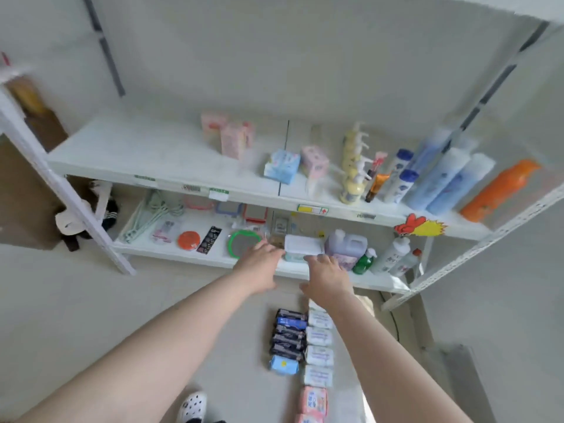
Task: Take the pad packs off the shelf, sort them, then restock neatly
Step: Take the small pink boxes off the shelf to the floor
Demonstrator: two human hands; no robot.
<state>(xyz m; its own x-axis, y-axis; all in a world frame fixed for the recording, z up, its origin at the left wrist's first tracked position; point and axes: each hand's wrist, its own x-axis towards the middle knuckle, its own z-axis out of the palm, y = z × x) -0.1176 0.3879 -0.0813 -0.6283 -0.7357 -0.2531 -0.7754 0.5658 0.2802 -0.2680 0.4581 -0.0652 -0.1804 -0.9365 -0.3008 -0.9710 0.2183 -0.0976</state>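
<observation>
Both hands are out at the lower shelf (171, 254) now. The left hand (259, 268) comes in from the left, the right hand (328, 274) from the right, each at an end of the white-topped pack (302, 247) sitting near the shelf's front edge. Fingers look spread and reaching on both sides, not clamped; the picture is smeared, so whether fingertips already touch the pack I cannot tell.

Down on the floor, the sorted pad packs lie in two rows: the dark blue packs (290, 334) on the left, the pale packs (319, 346) on the right, with pink packs (312, 399) at the near end. More packs, the light blue pack (282, 166) among them, sit on the upper shelf (122, 154).

To do this well, I'd say: squeeze from both ends evenly, lift straight out, and mind the purple jug (346, 247) just beside on the right and the green-rimmed disc (244, 243) on the left.
</observation>
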